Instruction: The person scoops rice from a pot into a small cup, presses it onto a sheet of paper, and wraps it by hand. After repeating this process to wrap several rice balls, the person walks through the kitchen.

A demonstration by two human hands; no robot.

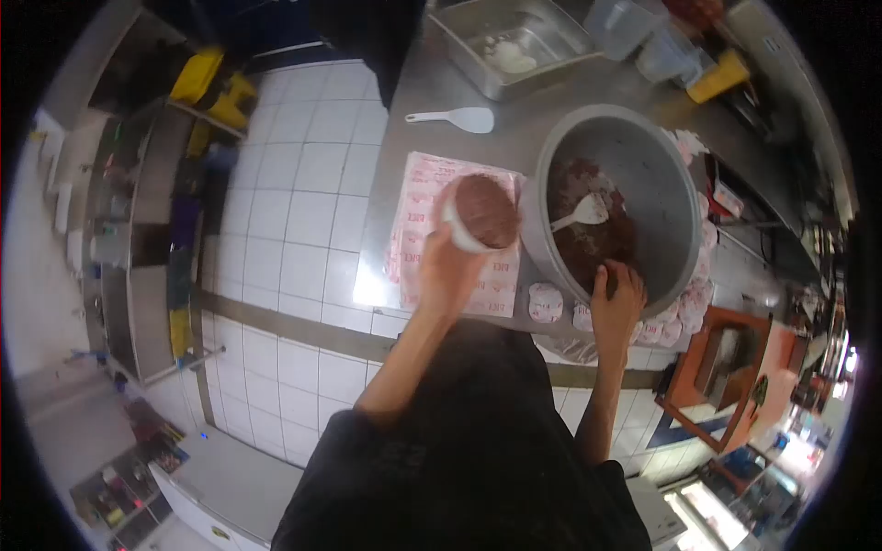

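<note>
The large grey pot (634, 197) stands on the steel counter (432, 101), mouth upward, a white spoon (581, 214) lying inside with its handle toward the left. The right hand (616, 298) grips its near rim. The left hand (450, 266) clasps a small filled bowl (480, 213), tipped, above printed paper (418, 216).

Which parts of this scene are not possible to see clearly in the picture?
Head view only:
- Left hand: fingers hidden behind the filled bowl.
- Right hand: fingertips hidden by the pot rim.
- Print on the paper sheets: too small and blurred.
- Spoon in the pot: handle end sunk in the dark food.
</note>
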